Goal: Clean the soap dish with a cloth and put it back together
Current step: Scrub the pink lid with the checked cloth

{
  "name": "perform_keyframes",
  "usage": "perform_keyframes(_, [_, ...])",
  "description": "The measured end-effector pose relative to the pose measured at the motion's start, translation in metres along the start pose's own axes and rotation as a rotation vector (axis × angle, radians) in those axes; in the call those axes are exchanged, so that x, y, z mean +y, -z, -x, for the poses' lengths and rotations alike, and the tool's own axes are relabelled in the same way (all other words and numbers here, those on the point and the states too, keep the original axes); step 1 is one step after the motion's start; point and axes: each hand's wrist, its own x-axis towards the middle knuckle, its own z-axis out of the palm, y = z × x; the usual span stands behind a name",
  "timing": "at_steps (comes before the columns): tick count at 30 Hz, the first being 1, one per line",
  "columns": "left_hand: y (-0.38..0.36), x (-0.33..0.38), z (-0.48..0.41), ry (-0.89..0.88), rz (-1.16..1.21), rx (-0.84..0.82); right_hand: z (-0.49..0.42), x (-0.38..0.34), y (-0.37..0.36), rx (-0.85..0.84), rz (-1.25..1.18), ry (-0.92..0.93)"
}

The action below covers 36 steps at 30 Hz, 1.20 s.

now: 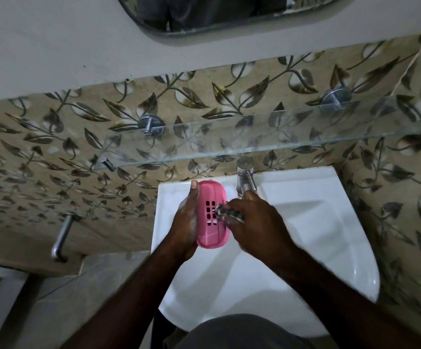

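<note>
**Over the sink: wiping down the pink soap dish**

Over the white sink [330, 222], just in front of the tap [246, 180], I've got the slotted pink soap dish [210, 233] up off the basin, I guess so drips fall in. My left hand [185, 220] cups its left edge, thumb hooked over the far end, steadying it. My right hand [257, 220] is curled around a bunched checked cloth [229, 214], pushing it against the holes.

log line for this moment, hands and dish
step: wipe | left hand: holds pink soap dish over sink | right hand: grips cloth against dish
</note>
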Motion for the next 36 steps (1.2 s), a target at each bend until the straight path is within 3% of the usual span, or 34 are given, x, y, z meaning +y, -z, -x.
perform_keyframes(6, [-0.006,0.005,0.000,-0.055,-0.084,-0.115,-0.029,-0.007,0.015,0.129,0.010,0.006])
perform_keyframes(13, [0.003,0.010,0.001,-0.090,-0.057,-0.033,-0.013,-0.010,-0.008,-0.033,0.004,0.030])
perform_keyframes(19, [-0.010,0.004,0.011,-0.155,-0.157,-0.074,-0.038,-0.009,0.011,0.174,-0.180,-0.047])
perform_keyframes(22, [-0.009,0.007,0.010,-0.177,-0.090,-0.066,-0.024,-0.013,0.004,0.140,-0.180,-0.035])
perform_keyframes(26, [-0.007,0.011,0.005,-0.181,-0.017,-0.055,-0.009,-0.008,-0.004,-0.041,-0.211,-0.053])
perform_keyframes(32, [-0.016,0.010,0.005,-0.199,-0.058,-0.116,-0.035,-0.009,0.020,0.158,-0.298,-0.043])
perform_keyframes(36, [-0.015,0.012,0.006,-0.215,0.025,-0.054,-0.026,-0.007,0.009,0.094,-0.230,-0.018])
